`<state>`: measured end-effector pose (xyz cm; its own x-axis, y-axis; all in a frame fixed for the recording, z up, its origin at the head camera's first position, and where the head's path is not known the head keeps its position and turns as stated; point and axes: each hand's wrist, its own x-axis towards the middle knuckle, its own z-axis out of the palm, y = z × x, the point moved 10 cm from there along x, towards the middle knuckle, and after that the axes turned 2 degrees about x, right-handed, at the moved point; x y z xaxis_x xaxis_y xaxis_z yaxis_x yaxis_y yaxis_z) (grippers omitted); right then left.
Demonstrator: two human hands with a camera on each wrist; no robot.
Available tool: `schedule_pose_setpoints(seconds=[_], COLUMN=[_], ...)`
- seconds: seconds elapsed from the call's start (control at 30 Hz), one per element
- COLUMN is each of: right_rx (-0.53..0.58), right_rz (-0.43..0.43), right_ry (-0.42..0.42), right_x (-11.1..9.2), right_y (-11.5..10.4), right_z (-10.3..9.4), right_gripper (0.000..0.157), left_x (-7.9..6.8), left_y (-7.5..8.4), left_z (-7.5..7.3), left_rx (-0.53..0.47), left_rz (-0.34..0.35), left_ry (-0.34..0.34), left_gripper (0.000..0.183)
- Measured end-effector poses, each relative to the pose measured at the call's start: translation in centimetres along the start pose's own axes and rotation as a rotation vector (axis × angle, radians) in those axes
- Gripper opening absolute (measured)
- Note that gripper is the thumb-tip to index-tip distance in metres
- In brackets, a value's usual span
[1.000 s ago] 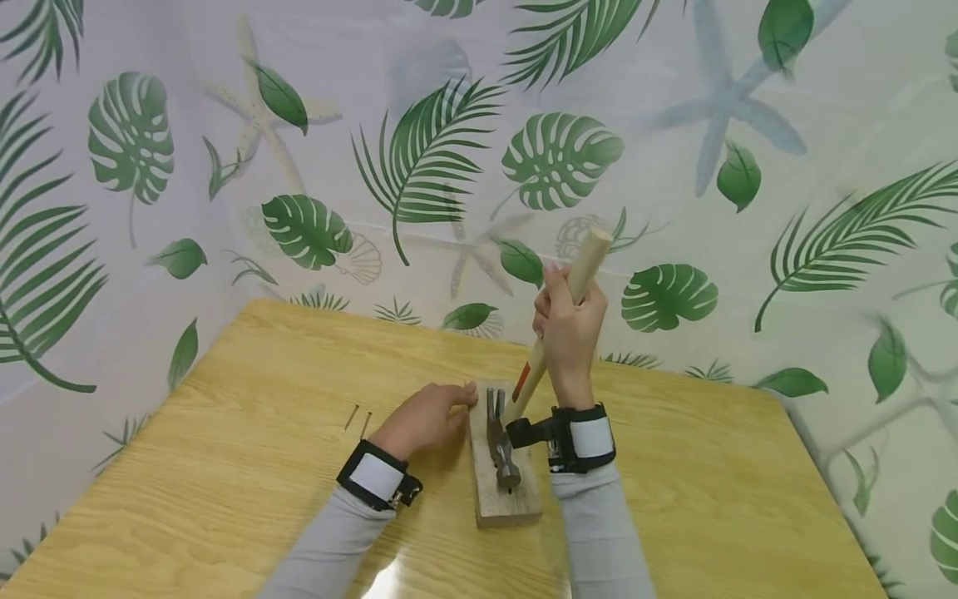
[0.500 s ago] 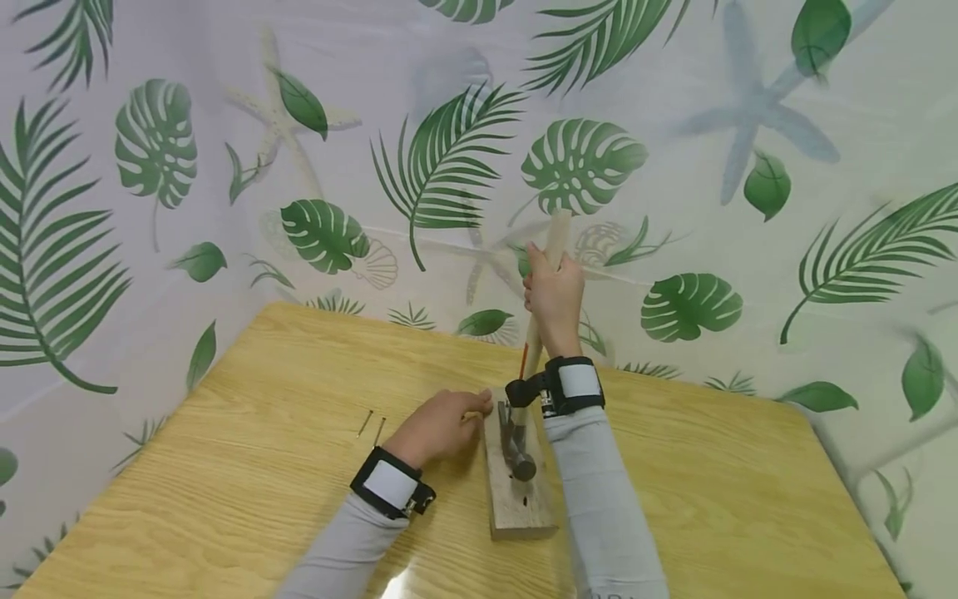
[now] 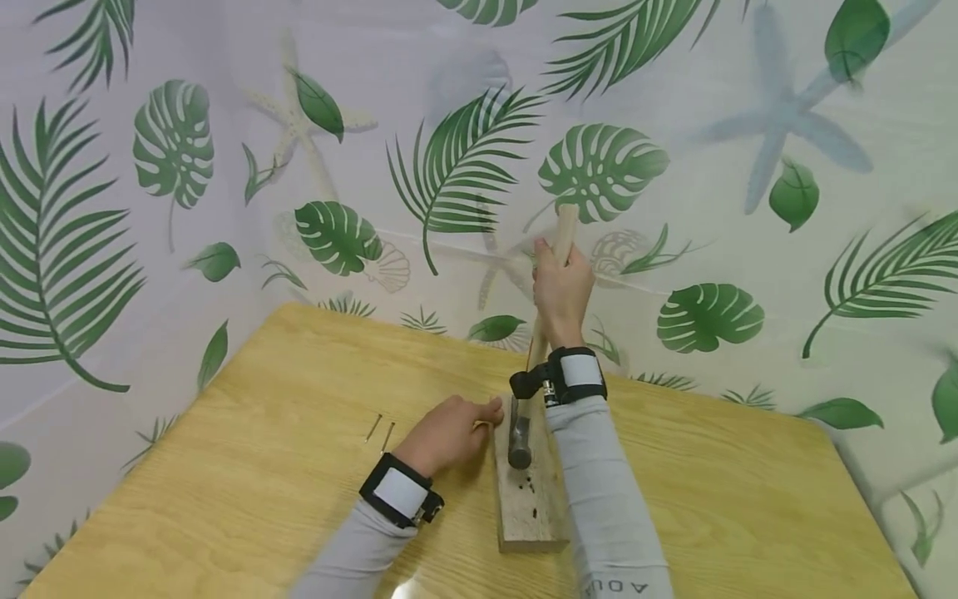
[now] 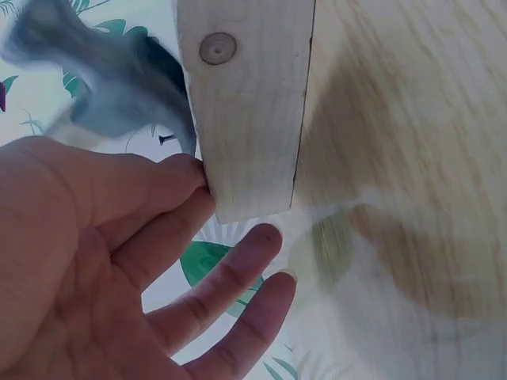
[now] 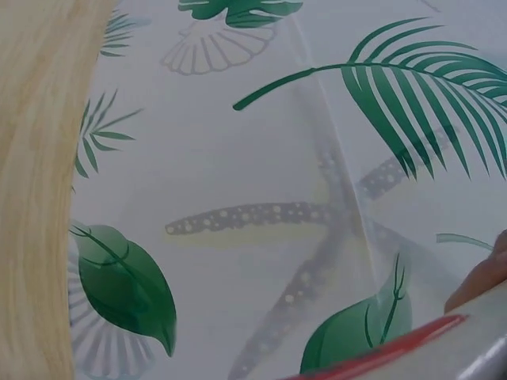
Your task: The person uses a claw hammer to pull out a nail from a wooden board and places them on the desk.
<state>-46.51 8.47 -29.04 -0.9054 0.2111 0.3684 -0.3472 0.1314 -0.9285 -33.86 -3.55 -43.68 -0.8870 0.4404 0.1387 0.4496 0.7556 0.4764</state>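
My right hand (image 3: pixel 565 291) grips the wooden handle of a claw hammer (image 3: pixel 520 445) near its upper end. The handle stands steeply, and the hammer's head is low over the far half of a wooden block (image 3: pixel 533 524). Whether the head touches the block cannot be told. In the left wrist view the hammer is blurred, and a small nail (image 4: pixel 168 140) shows beside the block. Thumb and index finger of my left hand (image 3: pixel 449 433) touch the block's edge at its far left corner; the other fingers are spread apart. A red stripe on the handle (image 5: pixel 396 348) shows in the right wrist view.
Two loose nails (image 3: pixel 374 428) lie on the wood-grain table (image 3: pixel 299 466) left of my left hand. Several dark marks dot the block's near half. A leaf-patterned sheet (image 3: pixel 464 274) hangs behind the table.
The hammer handle has swung from leaning right to more upright. Its head has shifted towards the block's far end. My left hand stays at the block's corner, and the head view has shifted slightly.
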Motion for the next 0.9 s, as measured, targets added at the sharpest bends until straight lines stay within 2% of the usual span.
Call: schedule_pose_setpoints(seconds=[0.07,0.27,0.4,0.53,0.8,0.9], right_rx=[-0.002,0.004,-0.011,-0.02,0.102,0.121], right_rz=[-0.029,-0.037,-0.099,-0.199,-0.436,-0.49], right_ry=[0.021,-0.006,0.02,0.039,0.055,0.056], right_x=[0.2,-0.2,-1.3,-3.4,-8.8,-10.5], right_y=[-0.5,-1.0,-2.2,-4.1,-7.5,-8.4], right_z=[-0.3,-0.1,-0.4,-1.1,-2.9,-3.3], right_gripper=[0.033,0.033,0.034,0.036,0.03,0.031], left_x=[0.1,0.2,0.1,0.1,0.2,0.1], left_y=[0.2,0.1,-0.1,0.0,0.0,-0.2], left_z=[-0.1,0.0,0.1,0.1,0.2,0.3], left_rx=[-0.002,-0.011,-0.013,0.007,0.007,-0.002], left_rz=[0.007,-0.019,-0.025,-0.03,-0.058,-0.086], left_ry=[-0.001,-0.015,-0.022,-0.008,-0.014,-0.011], left_gripper=[0.035,0.033,0.034,0.034,0.032,0.031])
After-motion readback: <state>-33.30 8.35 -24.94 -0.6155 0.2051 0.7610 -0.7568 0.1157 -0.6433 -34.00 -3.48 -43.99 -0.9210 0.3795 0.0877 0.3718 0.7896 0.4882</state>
